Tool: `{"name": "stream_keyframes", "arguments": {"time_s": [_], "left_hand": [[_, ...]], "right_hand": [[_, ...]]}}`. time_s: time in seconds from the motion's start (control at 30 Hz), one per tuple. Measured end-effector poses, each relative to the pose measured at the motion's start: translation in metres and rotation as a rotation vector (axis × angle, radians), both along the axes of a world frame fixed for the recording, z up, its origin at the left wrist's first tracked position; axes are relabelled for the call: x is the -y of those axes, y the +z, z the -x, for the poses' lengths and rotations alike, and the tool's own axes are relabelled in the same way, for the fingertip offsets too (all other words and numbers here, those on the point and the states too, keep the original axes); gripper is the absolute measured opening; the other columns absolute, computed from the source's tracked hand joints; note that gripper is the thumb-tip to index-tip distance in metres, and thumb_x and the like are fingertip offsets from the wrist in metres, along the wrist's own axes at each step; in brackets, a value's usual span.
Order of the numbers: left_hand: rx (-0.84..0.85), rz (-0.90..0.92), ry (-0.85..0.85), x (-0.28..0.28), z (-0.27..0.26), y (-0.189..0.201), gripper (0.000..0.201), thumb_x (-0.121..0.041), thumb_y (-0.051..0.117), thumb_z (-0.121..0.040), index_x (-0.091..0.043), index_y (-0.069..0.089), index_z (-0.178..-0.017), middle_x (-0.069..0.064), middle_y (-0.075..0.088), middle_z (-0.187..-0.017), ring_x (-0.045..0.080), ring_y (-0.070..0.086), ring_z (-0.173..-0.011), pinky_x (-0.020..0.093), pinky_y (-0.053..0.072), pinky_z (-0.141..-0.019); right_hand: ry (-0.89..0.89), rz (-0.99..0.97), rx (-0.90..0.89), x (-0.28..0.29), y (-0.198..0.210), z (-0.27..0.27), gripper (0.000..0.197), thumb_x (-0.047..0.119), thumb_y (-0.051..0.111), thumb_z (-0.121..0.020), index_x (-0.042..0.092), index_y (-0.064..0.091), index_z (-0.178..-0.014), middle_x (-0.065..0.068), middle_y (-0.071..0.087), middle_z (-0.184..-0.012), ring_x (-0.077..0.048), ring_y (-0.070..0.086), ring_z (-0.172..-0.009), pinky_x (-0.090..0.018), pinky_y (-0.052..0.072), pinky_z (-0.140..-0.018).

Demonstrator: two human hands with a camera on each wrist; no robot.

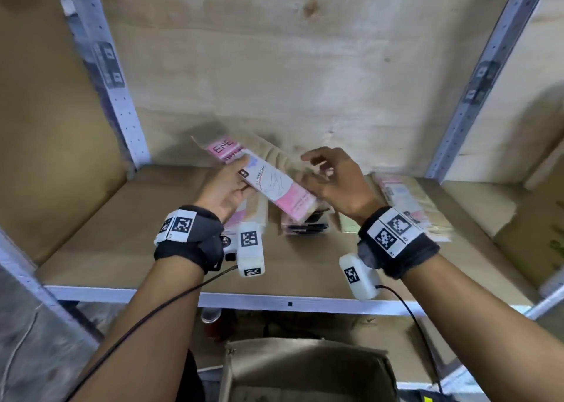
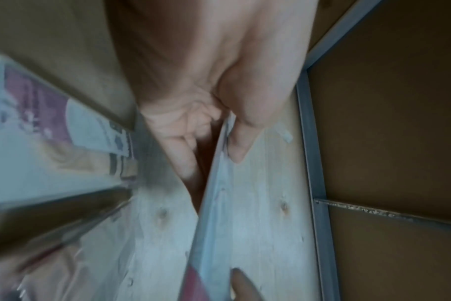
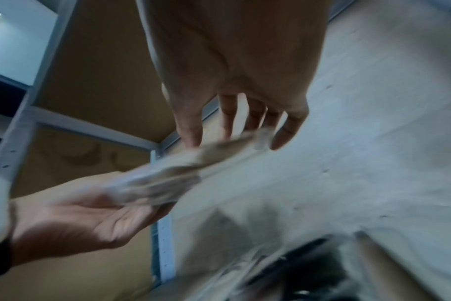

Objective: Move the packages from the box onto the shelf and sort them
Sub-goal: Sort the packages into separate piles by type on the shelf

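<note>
Above the shelf my left hand (image 1: 235,179) grips a flat pink-and-white package (image 1: 274,185), with a second pink one behind it, thumb on top and fingers beneath. In the left wrist view the thumb (image 2: 240,142) presses the package's edge (image 2: 214,203). My right hand (image 1: 317,169) hovers at the package's right end, fingers spread and straight. In the right wrist view its fingertips (image 3: 193,140) touch the blurred package (image 3: 168,177), which lies on my left hand (image 3: 85,220).
More packages lie on the shelf board (image 1: 122,234): one under my left hand (image 1: 259,215), a dark-edged stack (image 1: 305,223) in the middle, and a stack (image 1: 406,200) at the right. An open cardboard box (image 1: 305,368) stands below the shelf. Metal uprights (image 1: 122,111) flank the bay.
</note>
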State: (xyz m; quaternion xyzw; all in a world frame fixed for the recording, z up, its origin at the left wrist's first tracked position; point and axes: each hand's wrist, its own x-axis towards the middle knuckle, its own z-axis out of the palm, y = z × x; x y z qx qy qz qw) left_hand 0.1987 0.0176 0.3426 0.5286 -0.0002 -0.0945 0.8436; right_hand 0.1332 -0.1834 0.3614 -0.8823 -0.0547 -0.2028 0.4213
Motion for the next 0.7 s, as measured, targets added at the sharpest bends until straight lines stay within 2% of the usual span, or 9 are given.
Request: {"name": "stream_keyframes", "arguments": {"time_s": [0.1,0.2,0.27,0.33,0.43,0.5,0.6,0.67,0.7], "left_hand": [[0.006,-0.042,-0.126,0.023,0.004,-0.005,0.024,-0.011,0.057,-0.099,-0.005,0.055,-0.122,0.013,0.07,-0.105,0.019,0.069,-0.088,0.022,0.059,-0.06],[0.017,-0.103,-0.2,0.04,0.006,-0.012,0.021,-0.01,0.061,-0.096,-0.006,0.061,-0.116,0.01,0.073,-0.1,0.017,0.071,-0.084,0.02,0.057,-0.058],[0.057,-0.113,-0.196,0.047,0.006,-0.016,0.012,-0.007,0.063,-0.094,-0.01,0.067,-0.105,0.004,0.077,-0.089,0.013,0.074,-0.077,0.02,0.057,-0.058],[0.082,-0.092,-0.137,0.051,0.003,-0.017,0.009,-0.006,0.066,-0.092,-0.013,0.07,-0.097,0.0,0.078,-0.082,0.012,0.074,-0.074,0.022,0.057,-0.06],[0.066,-0.08,0.016,0.052,-0.005,-0.018,0.005,-0.012,0.073,-0.088,-0.017,0.072,-0.088,-0.002,0.077,-0.077,0.013,0.073,-0.071,0.027,0.059,-0.065],[0.059,-0.135,0.074,0.049,-0.007,-0.018,0.01,-0.023,0.077,-0.086,-0.017,0.068,-0.087,-0.003,0.076,-0.072,0.011,0.071,-0.066,0.024,0.058,-0.059],[0.077,-0.194,0.096,0.045,-0.007,-0.022,0.017,-0.029,0.077,-0.086,-0.014,0.067,-0.087,-0.003,0.073,-0.066,0.008,0.068,-0.055,0.018,0.052,-0.048],[0.064,-0.208,0.114,0.044,-0.007,-0.024,0.018,-0.032,0.074,-0.088,-0.015,0.067,-0.088,-0.003,0.071,-0.067,0.008,0.068,-0.055,0.019,0.053,-0.051],[0.048,-0.208,0.131,0.043,-0.008,-0.024,0.019,-0.034,0.073,-0.089,-0.017,0.066,-0.086,-0.002,0.071,-0.069,0.009,0.067,-0.057,0.021,0.054,-0.052]], "right_hand": [[0.065,-0.311,-0.271,0.031,-0.01,0.011,0.026,0.031,0.073,-0.088,0.017,0.066,-0.109,-0.004,0.065,-0.111,-0.018,0.062,-0.097,-0.028,0.047,-0.083],[0.244,-0.543,-0.379,0.05,-0.023,0.025,0.013,0.02,0.069,-0.092,0.014,0.066,-0.103,-0.003,0.067,-0.109,-0.014,0.06,-0.097,-0.029,0.04,-0.083],[0.251,-0.525,-0.405,0.062,-0.031,0.033,0.027,0.018,0.069,-0.091,0.01,0.062,-0.117,-0.011,0.069,-0.112,-0.015,0.059,-0.092,-0.029,0.039,-0.079],[0.25,-0.477,-0.428,0.071,-0.036,0.038,0.032,0.019,0.069,-0.091,0.014,0.061,-0.123,-0.014,0.071,-0.112,-0.01,0.06,-0.086,-0.026,0.041,-0.073],[0.277,-0.475,-0.474,0.085,-0.04,0.042,0.035,0.014,0.069,-0.09,0.011,0.062,-0.124,-0.02,0.069,-0.118,-0.018,0.061,-0.098,-0.036,0.042,-0.089],[0.299,-0.431,-0.487,0.093,-0.041,0.044,0.036,0.012,0.071,-0.088,0.006,0.064,-0.123,-0.023,0.07,-0.115,-0.023,0.062,-0.1,-0.035,0.044,-0.094],[0.268,-0.377,-0.48,0.101,-0.042,0.045,0.029,0.016,0.073,-0.087,0.007,0.07,-0.114,-0.006,0.074,-0.092,-0.011,0.061,-0.078,-0.017,0.044,-0.069],[0.225,-0.36,-0.514,0.106,-0.046,0.048,0.031,0.027,0.075,-0.085,0.015,0.071,-0.113,-0.003,0.072,-0.09,-0.015,0.056,-0.074,-0.017,0.04,-0.062],[0.211,-0.337,-0.547,0.109,-0.049,0.048,0.035,0.034,0.076,-0.082,0.02,0.07,-0.113,-0.004,0.073,-0.096,-0.018,0.058,-0.079,-0.021,0.044,-0.066]]}}
